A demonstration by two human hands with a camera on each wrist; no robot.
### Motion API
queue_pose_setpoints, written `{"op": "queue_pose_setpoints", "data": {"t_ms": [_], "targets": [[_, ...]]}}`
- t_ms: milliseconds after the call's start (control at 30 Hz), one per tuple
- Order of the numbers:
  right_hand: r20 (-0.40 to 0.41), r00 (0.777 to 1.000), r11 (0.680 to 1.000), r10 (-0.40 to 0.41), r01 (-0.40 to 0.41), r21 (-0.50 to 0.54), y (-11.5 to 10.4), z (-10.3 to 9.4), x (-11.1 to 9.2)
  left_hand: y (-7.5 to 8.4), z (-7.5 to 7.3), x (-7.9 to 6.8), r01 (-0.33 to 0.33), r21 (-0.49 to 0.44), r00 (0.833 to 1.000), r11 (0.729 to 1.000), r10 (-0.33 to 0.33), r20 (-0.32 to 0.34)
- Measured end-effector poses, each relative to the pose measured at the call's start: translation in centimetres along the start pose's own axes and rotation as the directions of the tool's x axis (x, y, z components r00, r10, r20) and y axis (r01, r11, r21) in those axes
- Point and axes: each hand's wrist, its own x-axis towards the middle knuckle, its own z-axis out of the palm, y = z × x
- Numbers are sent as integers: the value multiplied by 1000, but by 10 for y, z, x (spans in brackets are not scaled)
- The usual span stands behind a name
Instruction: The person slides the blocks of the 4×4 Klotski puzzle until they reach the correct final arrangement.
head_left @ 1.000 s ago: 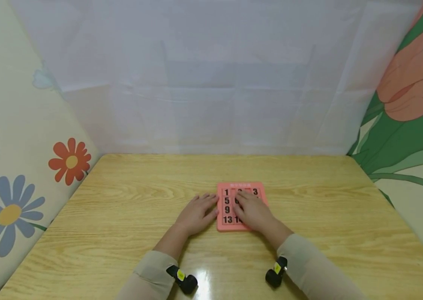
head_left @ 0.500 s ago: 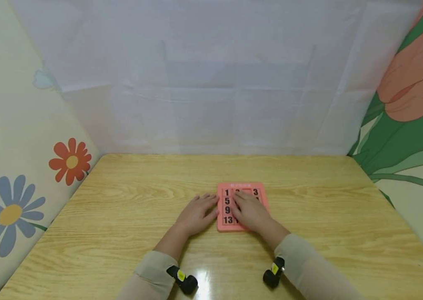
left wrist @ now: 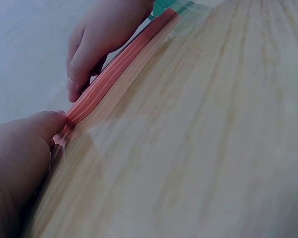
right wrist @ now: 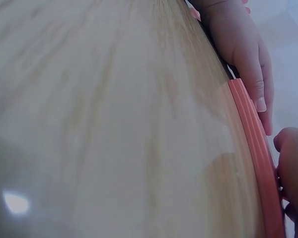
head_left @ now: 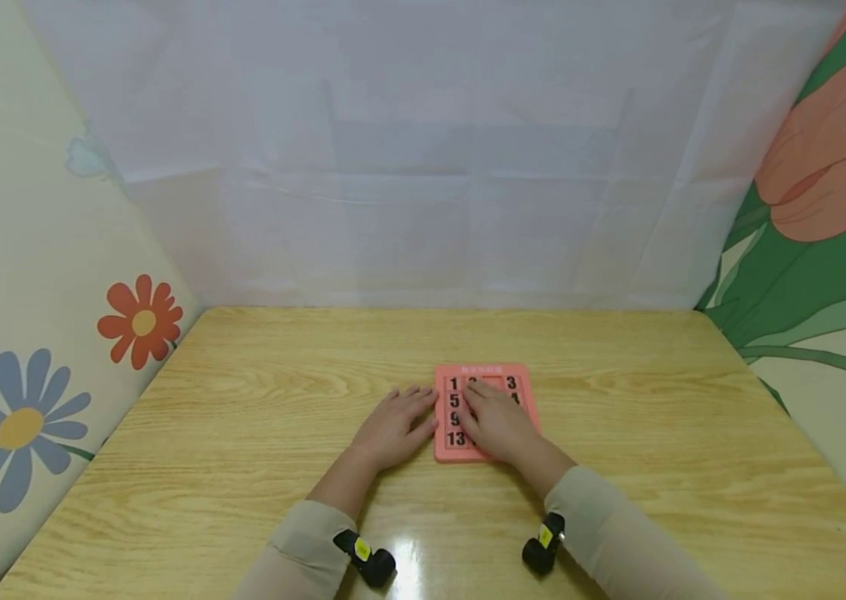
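Observation:
A pink number slide puzzle [head_left: 456, 457] lies flat on the wooden table, with black numerals on its tiles. My left hand [head_left: 394, 427] rests along the puzzle's left edge, fingers extended and the thumb touching the frame's side. Over the middle and right tiles lies my right hand [head_left: 501, 421], its fingertips on the tile marked 2 [head_left: 473, 382] in the top row. An uncovered slot shows between the 2 and the 3 tile [head_left: 512, 383]. Several tiles are hidden under the right hand. In the left wrist view, the left thumb [left wrist: 52, 121] meets the pink side of the frame.
The wooden table [head_left: 280, 358] has a glossy, light-grained top. A white sheet [head_left: 423, 208] hangs behind its far edge. Flower-printed panels stand at the left and right. Black wrist cameras [head_left: 372, 567] are strapped over both sleeves.
My right hand has slid slightly left over the puzzle, and the 2 tile has shifted left with it. The slot beside the 3 shows more, and the 4 has come partly into view.

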Motion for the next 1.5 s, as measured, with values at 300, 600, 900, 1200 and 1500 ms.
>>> {"op": "queue_pose_setpoints", "data": {"t_ms": [300, 600, 900, 1200, 1500], "targets": [[8, 1000, 1000, 1, -1, 22, 1, -1, -1, 1, 0, 0, -1, -4, 1000, 1000, 1, -3], [-23, 999, 999, 36, -35, 23, 14, -6, -5, 1, -2, 0, -1, -3, 1000, 1000, 1, -4], [-56, 997, 999, 44, -42, 29, 30, -11, -14, 1, -2, -1, -2, -1, 1000, 1000, 2, -3], [-57, 994, 996, 91, -90, 18, 43, -15, -21, 2, -1, -1, 4, -1, 1000, 1000, -4, 4], [-67, 994, 996, 87, -87, 11, 53, -15, -23, 2, -1, 0, 6, 2, 1000, 1000, -6, -1]]}}
